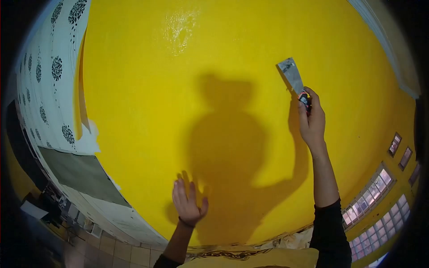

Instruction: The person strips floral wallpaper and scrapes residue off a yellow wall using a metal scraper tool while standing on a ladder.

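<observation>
My right hand is closed round the dark and red handle of a putty knife. Its flat metal blade points up and to the left, close to the yellow wall, and carries dark smudges. Lower and left of centre, my left hand is raised with its fingers spread, holding nothing, near the wall. Whether the palm touches the surface cannot be told. A wet, shiny patch glints on the wall near the top.
White patterned paper hangs at the left with a lifted edge, above a grey-green panel. Windows and glass blocks are at the lower right. Tiled floor shows at the lower left.
</observation>
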